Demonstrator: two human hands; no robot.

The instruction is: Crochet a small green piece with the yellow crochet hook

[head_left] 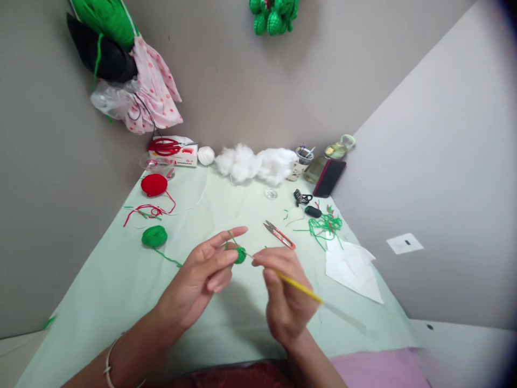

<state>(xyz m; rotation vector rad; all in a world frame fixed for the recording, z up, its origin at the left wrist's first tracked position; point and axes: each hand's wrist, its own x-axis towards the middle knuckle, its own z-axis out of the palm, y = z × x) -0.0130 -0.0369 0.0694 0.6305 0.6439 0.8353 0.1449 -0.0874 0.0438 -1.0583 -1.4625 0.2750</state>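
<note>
The green piece (pixel 240 255) is held between the left hand's (pixel 202 269) thumb and fingers, yarn looped on the raised index finger. The right hand (pixel 288 291), palm inward, grips the yellow hook (pixel 301 286) pen-like, its tip at the piece. Snips (pixel 279 235) lie just beyond.

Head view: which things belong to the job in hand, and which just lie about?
In the job:
green piece, in the left hand
yellow-handled tool, in the right hand
green yarn ball, probably

Seemingly idle:
phone
black hair clip
red yarn ball
white sheet
</note>
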